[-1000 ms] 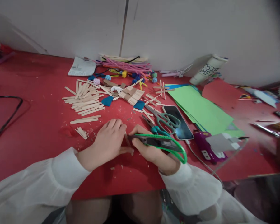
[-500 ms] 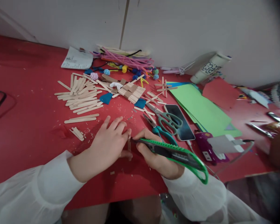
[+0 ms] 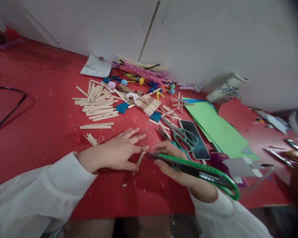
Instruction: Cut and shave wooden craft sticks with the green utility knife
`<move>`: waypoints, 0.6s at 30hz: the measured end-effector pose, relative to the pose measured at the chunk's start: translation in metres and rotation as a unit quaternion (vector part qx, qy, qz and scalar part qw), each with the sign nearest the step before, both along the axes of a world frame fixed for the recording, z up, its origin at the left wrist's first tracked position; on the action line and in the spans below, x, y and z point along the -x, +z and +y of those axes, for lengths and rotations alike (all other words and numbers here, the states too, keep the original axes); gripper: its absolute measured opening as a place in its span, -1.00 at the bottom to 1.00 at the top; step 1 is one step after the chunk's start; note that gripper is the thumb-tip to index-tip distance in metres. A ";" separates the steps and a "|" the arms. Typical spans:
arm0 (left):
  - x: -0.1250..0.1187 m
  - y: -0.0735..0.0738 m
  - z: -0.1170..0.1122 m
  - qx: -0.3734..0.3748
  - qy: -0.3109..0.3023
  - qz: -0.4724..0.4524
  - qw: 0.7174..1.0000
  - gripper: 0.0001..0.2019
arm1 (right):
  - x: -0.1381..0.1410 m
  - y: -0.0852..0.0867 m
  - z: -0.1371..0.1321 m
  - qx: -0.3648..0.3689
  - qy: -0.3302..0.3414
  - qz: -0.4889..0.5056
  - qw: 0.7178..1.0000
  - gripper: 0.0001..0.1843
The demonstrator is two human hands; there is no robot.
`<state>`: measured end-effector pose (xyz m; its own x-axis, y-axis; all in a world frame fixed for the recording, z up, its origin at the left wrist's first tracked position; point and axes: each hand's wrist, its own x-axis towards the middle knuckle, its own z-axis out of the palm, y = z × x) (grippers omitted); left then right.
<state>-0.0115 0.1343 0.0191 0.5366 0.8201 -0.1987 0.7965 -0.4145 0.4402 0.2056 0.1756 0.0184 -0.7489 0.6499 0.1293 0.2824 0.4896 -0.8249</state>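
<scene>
- Left hand [image 3: 116, 153], left of the phone [image 3: 201, 147]: fingers fanned, thumb and forefinger holding a small wooden stick [image 3: 139, 161] at its two ends.
- Stick lies left of the phone and a little nearer the person, slanting (whether it rests flat cannot be told).
- Right hand [image 3: 182, 178], on the near side of the phone, leftward: closed around a green cutter [image 3: 208, 178]. Dark tip of the cutter points at the stick, just beside its far end; handle loop sticks out to the right, nearer than the phone.
- Small wood chips [image 3: 124, 185] on the red table [image 3: 109, 206], left of the phone and nearer.
- Pliers [image 3: 162, 133] left of the phone, partly behind the right hand.
- Scissors [image 3: 185, 138] at the phone's left edge, handles towards the person.
- Short stick pieces [image 3: 91, 139] well left of the phone, with two long sticks [image 3: 96, 126] side by side just past them.
- Green paper [image 3: 221, 129] right of the phone and beyond.
- Heap of sticks [image 3: 96, 99] farther off, left of the phone; a wooden panel [image 3: 147, 104] lies between heap and phone.
- Cup [image 3: 224, 87] beyond the phone to the right, tilted.
- Pipe cleaners [image 3: 146, 72] beyond the phone to the left, bundled, mostly pink.
</scene>
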 end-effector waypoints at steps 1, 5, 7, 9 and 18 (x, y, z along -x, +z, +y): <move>0.002 0.001 0.001 0.018 -0.004 -0.008 1.000 -0.43 | 0.001 -0.002 0.000 0.003 0.007 -0.006 1.000 -0.82; 0.005 0.002 0.003 0.032 -0.013 -0.023 0.999 -0.43 | 0.002 -0.011 -0.002 0.004 -0.009 0.001 1.000 -0.90; 0.005 0.002 0.004 0.025 -0.017 -0.017 0.999 -0.41 | 0.000 -0.014 -0.005 0.012 -0.016 0.006 1.000 -0.90; 0.004 0.002 0.004 0.021 -0.020 -0.010 1.000 -0.40 | -0.003 -0.016 -0.007 0.030 -0.006 0.003 1.000 -0.89; 0.005 -0.003 0.007 0.008 -0.025 -0.015 1.000 -0.39 | -0.001 -0.007 -0.013 0.030 0.006 0.014 0.999 -0.83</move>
